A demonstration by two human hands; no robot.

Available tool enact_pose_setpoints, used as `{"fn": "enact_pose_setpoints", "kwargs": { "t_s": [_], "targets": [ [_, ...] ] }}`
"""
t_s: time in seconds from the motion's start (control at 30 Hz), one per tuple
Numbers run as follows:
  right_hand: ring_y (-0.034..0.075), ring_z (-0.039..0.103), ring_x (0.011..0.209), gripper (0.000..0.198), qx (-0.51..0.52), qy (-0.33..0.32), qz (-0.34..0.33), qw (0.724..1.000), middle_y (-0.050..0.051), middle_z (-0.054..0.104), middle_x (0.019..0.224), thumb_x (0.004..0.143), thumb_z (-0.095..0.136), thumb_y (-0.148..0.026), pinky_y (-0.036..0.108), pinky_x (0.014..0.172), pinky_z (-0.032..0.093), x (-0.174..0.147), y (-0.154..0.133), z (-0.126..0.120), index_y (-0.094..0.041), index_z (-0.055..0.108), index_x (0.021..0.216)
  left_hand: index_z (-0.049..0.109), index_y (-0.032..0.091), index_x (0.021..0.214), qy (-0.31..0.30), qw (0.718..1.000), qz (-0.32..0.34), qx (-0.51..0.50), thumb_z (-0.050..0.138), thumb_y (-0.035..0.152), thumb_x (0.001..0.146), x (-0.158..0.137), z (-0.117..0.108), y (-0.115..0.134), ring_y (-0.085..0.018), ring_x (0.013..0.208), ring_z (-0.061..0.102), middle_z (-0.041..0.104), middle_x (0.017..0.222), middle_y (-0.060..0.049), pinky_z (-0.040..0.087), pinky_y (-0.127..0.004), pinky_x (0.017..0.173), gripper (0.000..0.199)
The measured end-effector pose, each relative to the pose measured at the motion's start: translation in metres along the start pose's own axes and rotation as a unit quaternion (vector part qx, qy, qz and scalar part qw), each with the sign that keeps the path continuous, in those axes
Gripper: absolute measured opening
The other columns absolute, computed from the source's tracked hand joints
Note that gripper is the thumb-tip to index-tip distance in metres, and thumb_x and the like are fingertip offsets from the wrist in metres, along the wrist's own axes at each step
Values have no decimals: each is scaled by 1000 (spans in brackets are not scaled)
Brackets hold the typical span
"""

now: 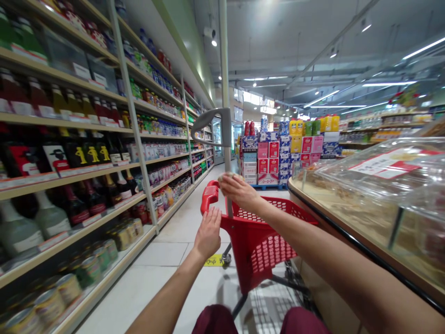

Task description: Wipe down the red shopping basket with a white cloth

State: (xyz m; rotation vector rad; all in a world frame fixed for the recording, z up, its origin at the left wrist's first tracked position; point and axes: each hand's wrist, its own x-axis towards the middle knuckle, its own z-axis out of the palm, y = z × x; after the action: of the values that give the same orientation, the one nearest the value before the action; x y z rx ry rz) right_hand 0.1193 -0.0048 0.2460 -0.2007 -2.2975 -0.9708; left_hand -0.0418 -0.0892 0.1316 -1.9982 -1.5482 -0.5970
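On my feed, the left hand point(207, 233) lies against the handle point(210, 194); the right hand point(241, 191) overlaps the pole point(227, 162). Whether these 2 clamp, I cannot tell. The red cart point(242, 246) sits below the right.

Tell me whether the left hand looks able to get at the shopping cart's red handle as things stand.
Likely yes: the left hand is just below the red handle in the picture, fingers pointing toward it, and nothing visible blocks the way; whether they touch is unclear.
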Motion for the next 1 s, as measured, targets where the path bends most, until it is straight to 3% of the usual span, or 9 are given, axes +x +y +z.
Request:
{"fn": "enact_pose_setpoints", "kwargs": {
  "t_s": [0.13, 0.33, 0.4, 0.53, 0.6, 0.73, 0.8, 0.9, 1.0],
  "targets": [
    [21, 16, 130, 37, -9, 53, 125, 991, 7, 41, 132, 83, 37, -9, 45, 106, 19, 26, 16, -12, -16, 50, 117, 30, 6, 129, -17, 1000, -5, 8, 40, 2, 55, 1, -1, 0, -24, 130, 18, 34, 136, -14, 22, -45, 106, 75],
    [19, 30, 125, 37, 32, -49, -38, 998, 7, 47, 127, 82, 40, -11, 40, 103, 28, -14, -17, 5, -14, 50, 117, 37, 3, 125, -16, 1000, -2, 13, 38, 2, 58, 0, -4, 0, -25, 129, 22, 38, 134, -16, 24, -46, 104, 67],
    [20, 27, 126, 36, 24, -36, -12, 999, 7, 46, 129, 81, 42, -12, 41, 104, 26, -7, -11, 2, -15, 51, 116, 36, 4, 125, -16, 1000, -3, 13, 38, 2, 58, 1, -5, 0, -25, 129, 21, 37, 134, -15, 24, -46, 104, 68],
    [20, 16, 130, 38, -3, 49, 105, 993, 6, 40, 133, 82, 37, -8, 45, 106, 20, 20, 12, -9, -17, 50, 117, 34, 4, 127, -31, 999, -7, 18, 38, 2, 59, 2, -8, 1, -24, 129, 21, 37, 134, -14, 23, -44, 105, 68],
    [21, 17, 130, 38, -2, 41, 89, 995, 6, 41, 132, 83, 36, -8, 45, 105, 22, 16, 8, -6, -16, 51, 117, 35, 3, 126, -33, 999, -8, 22, 38, 3, 60, 2, -8, 2, -25, 129, 21, 37, 134, -15, 23, -44, 105, 66],
    [20, 28, 126, 34, 22, -33, -23, 999, 8, 48, 126, 82, 41, -12, 41, 104, 27, -4, -10, 3, -13, 53, 114, 35, 4, 126, -13, 999, -11, 27, 38, 3, 61, 2, -3, 3, -25, 129, 18, 36, 134, -16, 23, -46, 104, 66],
    [21, 26, 127, 35, 18, -19, 11, 1000, 8, 45, 129, 83, 41, -12, 42, 105, 25, 3, -5, 0, -14, 52, 115, 34, 4, 127, -1, 999, -10, 30, 38, 2, 61, 1, 0, 3, -25, 130, 17, 37, 134, -16, 23, -46, 104, 66],
    [21, 17, 130, 37, 6, 45, 120, 992, 6, 40, 133, 84, 36, -11, 46, 106, 19, 24, 14, -9, -17, 50, 117, 34, 4, 127, 8, 999, -6, 34, 36, 1, 62, 1, 2, 3, -24, 130, 17, 38, 133, -16, 23, -45, 104, 65],
    [21, 17, 130, 37, 18, 35, 106, 994, 6, 42, 132, 84, 36, -11, 45, 106, 20, 19, 12, -6, -17, 50, 118, 33, 5, 128, 9, 999, -3, 33, 36, 1, 63, 1, 1, 4, -24, 130, 17, 38, 133, -16, 24, -45, 104, 65]
  ]
}}
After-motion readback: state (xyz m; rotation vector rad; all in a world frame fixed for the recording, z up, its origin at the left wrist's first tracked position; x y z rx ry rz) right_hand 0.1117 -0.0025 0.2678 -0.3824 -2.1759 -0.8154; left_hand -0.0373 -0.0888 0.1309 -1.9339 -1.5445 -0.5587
